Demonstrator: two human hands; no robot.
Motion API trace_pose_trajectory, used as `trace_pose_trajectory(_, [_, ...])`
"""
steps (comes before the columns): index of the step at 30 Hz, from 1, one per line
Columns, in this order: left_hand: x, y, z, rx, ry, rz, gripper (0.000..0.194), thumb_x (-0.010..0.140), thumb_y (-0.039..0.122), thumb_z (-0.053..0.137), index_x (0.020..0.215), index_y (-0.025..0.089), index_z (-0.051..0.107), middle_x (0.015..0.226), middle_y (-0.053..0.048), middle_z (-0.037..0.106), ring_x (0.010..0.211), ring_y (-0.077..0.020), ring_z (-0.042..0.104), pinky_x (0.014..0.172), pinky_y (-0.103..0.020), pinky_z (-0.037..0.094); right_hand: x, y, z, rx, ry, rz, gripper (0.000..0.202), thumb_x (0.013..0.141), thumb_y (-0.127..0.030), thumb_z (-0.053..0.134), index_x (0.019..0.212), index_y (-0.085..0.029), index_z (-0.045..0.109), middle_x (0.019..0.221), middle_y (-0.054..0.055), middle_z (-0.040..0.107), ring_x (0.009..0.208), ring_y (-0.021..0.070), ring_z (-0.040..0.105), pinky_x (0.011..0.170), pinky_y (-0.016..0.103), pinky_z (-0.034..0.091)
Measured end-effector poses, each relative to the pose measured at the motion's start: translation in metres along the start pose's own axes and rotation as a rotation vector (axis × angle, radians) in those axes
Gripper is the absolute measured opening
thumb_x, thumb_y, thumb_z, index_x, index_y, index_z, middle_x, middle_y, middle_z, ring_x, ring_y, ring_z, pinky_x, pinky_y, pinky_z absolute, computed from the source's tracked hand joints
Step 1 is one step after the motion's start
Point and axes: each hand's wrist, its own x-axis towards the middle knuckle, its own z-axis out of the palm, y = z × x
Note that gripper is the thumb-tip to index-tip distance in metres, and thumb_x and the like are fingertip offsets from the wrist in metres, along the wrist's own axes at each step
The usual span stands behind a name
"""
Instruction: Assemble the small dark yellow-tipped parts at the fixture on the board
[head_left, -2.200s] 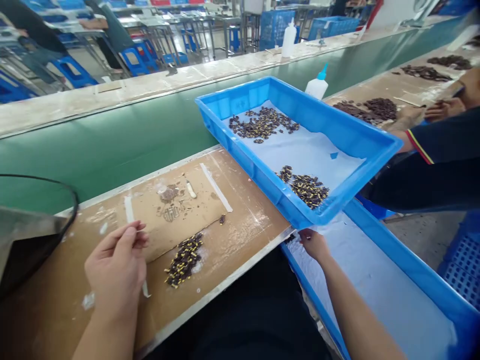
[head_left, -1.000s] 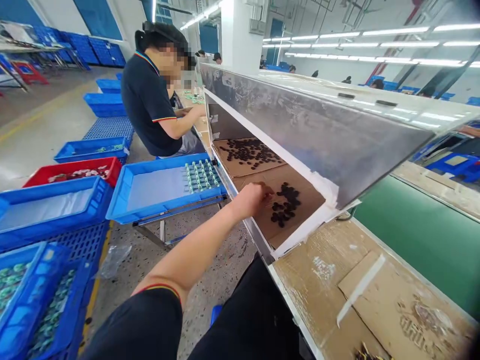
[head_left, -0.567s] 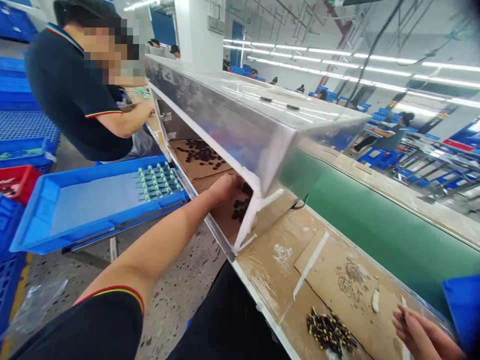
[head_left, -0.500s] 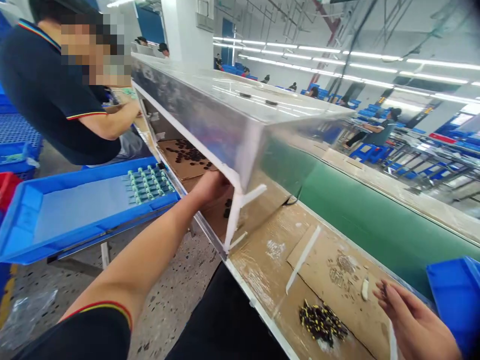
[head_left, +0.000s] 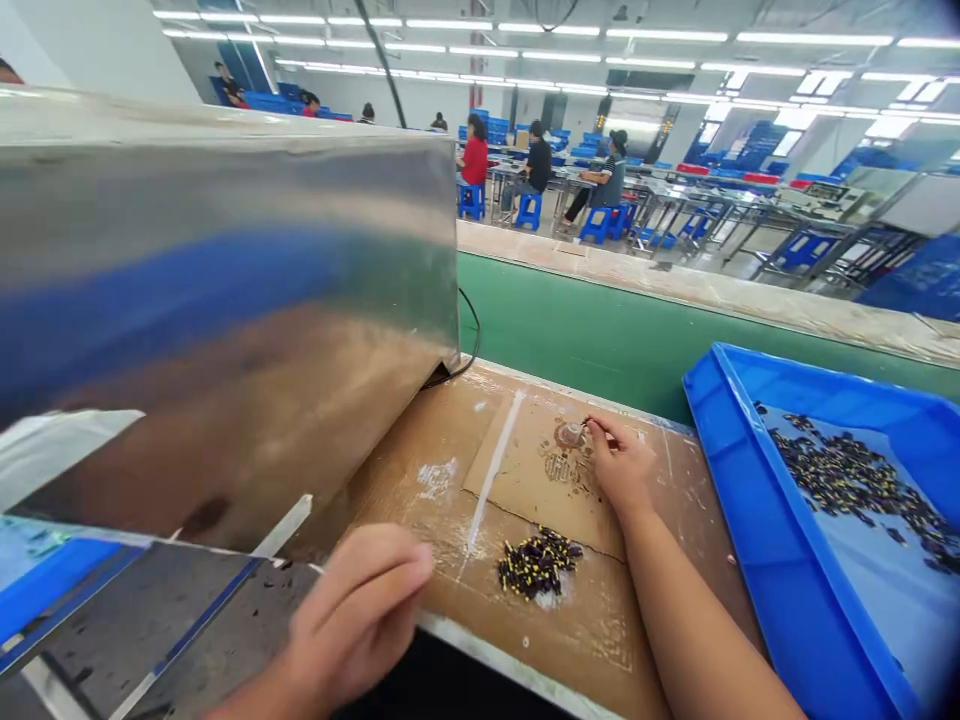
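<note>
My right hand is over the cardboard sheet, thumb and fingertips pinched on a small dark piece whose kind I cannot make out. Just beyond its fingertips is a round stain on the cardboard. My left hand hovers at the bench's front edge, left of the pile, with its fingers curled in. Whatever it may hold is hidden. Between the hands and nearer to me lies a pile of small black parts with yellow ends.
On the right stands a blue tray with many similar black and yellow parts. A shiny metal-sided box fills the left, a black cable at its corner. Behind the bench runs a green belt. Several people sit farther back.
My view has swung right. My left hand has come out of the metal box to the bench's front edge. My right hand now reaches over the stained cardboard.
</note>
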Motion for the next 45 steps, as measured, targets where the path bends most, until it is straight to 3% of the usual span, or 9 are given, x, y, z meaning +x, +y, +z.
trace_pose_trajectory(3, [0.015,-0.018,0.069,-0.173,-0.013,-0.072,0.040,0.084,-0.004,0.065,0.119,0.017,0.069,0.094,-0.005,0.074,0.086,-0.0139,0.069,0.078,-0.026,0.058,0.002,0.000,-0.002,-0.047,-0.022,-0.085,0.025,0.097,-0.039,0.061,0.104,-0.025,0.080,0.097,0.006,0.080,0.080,0.0219,0.071,0.079,0.037,0.056])
trace_pose_trajectory(6, [0.041,-0.035,0.122,-0.392,-0.086,-0.401,0.019,0.091,0.012,0.067,0.105,0.021,0.075,0.095,-0.005,0.076,0.088,-0.0143,0.070,0.080,-0.027,0.058,0.005,-0.001,-0.002,-0.074,-0.030,-0.146,0.024,0.099,-0.035,0.059,0.107,-0.025,0.079,0.099,0.006,0.079,0.085,0.0222,0.070,0.082,0.038,0.055])
trace_pose_trajectory(9, [0.053,-0.053,0.155,-0.620,-0.193,-0.722,0.015,0.092,0.028,0.068,0.100,0.020,0.077,0.090,-0.008,0.078,0.082,-0.0170,0.072,0.074,-0.029,0.058,0.006,-0.002,0.001,-0.081,-0.052,-0.191,0.022,0.100,-0.032,0.058,0.108,-0.026,0.078,0.100,0.005,0.079,0.087,0.0222,0.070,0.083,0.038,0.055])
trace_pose_trajectory(12, [0.043,-0.071,0.174,-0.706,-0.181,-0.927,0.023,0.087,0.034,0.072,0.101,0.017,0.078,0.086,-0.010,0.078,0.078,-0.0182,0.071,0.072,-0.030,0.058,0.006,-0.002,0.002,-0.080,-0.074,-0.218,0.022,0.101,-0.028,0.057,0.109,-0.026,0.077,0.102,0.004,0.079,0.090,0.0223,0.070,0.085,0.039,0.055])
trace_pose_trajectory(17, [0.022,-0.085,0.178,-0.710,-0.183,-1.039,0.028,0.085,0.039,0.076,0.104,0.018,0.079,0.091,-0.011,0.079,0.078,-0.0173,0.070,0.072,-0.031,0.057,0.005,-0.003,0.003,-0.094,-0.064,-0.232,0.021,0.101,-0.027,0.058,0.111,-0.026,0.076,0.103,0.004,0.079,0.091,0.0216,0.070,0.084,0.038,0.055])
trace_pose_trajectory(29, [0.029,-0.072,0.172,-0.781,-0.173,-1.059,0.015,0.087,0.029,0.074,0.098,0.021,0.081,0.092,-0.010,0.078,0.072,-0.0149,0.065,0.071,-0.030,0.054,0.002,-0.003,0.003,-0.106,-0.082,-0.203,0.022,0.102,-0.028,0.057,0.113,-0.026,0.076,0.104,0.005,0.078,0.093,0.0212,0.070,0.085,0.038,0.055])
trace_pose_trajectory(45, [0.029,-0.070,0.173,-0.768,-0.196,-1.071,0.015,0.087,0.027,0.073,0.099,0.022,0.080,0.093,-0.010,0.078,0.077,-0.0163,0.066,0.070,-0.030,0.052,0.002,-0.004,0.005,-0.143,-0.089,-0.231,0.023,0.102,-0.026,0.055,0.113,-0.025,0.076,0.104,0.005,0.078,0.091,0.0208,0.070,0.084,0.037,0.054])
